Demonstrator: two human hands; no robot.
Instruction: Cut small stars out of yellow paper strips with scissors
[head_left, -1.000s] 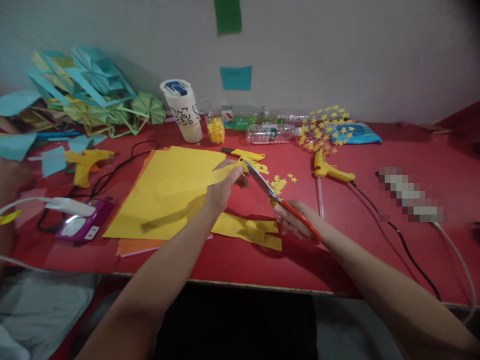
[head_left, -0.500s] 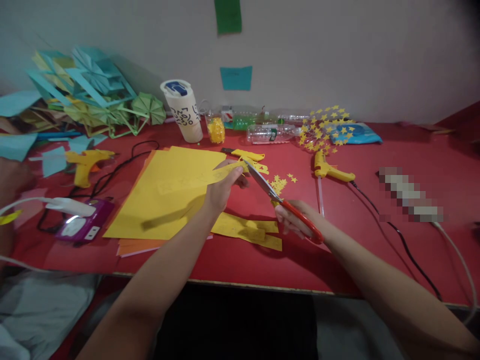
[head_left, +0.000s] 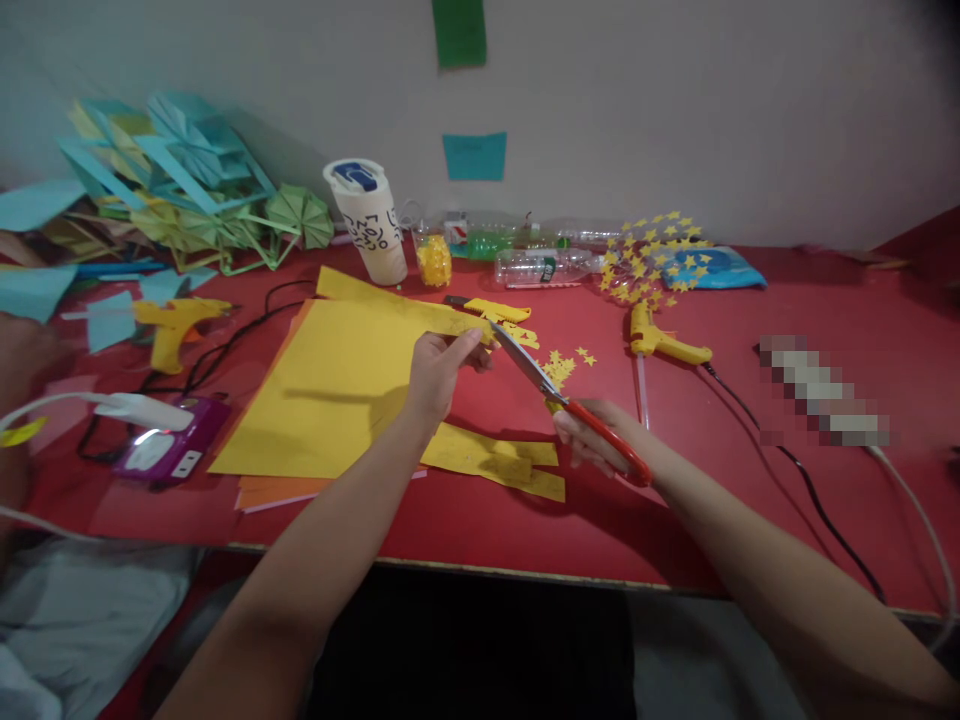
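Observation:
Pinched in my left hand (head_left: 442, 375) is a long yellow paper strip (head_left: 390, 300), its far end reaching up and to the left over the yellow sheets (head_left: 300, 420). My right hand (head_left: 592, 435) grips red-handled scissors (head_left: 551, 385), whose blade tips meet the strip's right end beside my left fingertips. Just beyond the blades lie small cut yellow stars (head_left: 559, 367) and a yellow utility knife (head_left: 495, 309). More yellow strips (head_left: 502, 460) rest on the red table below my wrists.
A yellow glue gun (head_left: 664, 345) with a cord lies to the right, another glue gun (head_left: 172, 325) to the left near a purple power strip (head_left: 172, 440). A white tumbler (head_left: 367, 222), a plastic bottle (head_left: 540, 268) and folded paper shapes (head_left: 172, 180) stand along the wall. Another person's arm (head_left: 19, 370) shows at left.
The strip in my left hand has swung, its free end now higher and farther back. The scissors stay at the strip's right end with hardly any shift.

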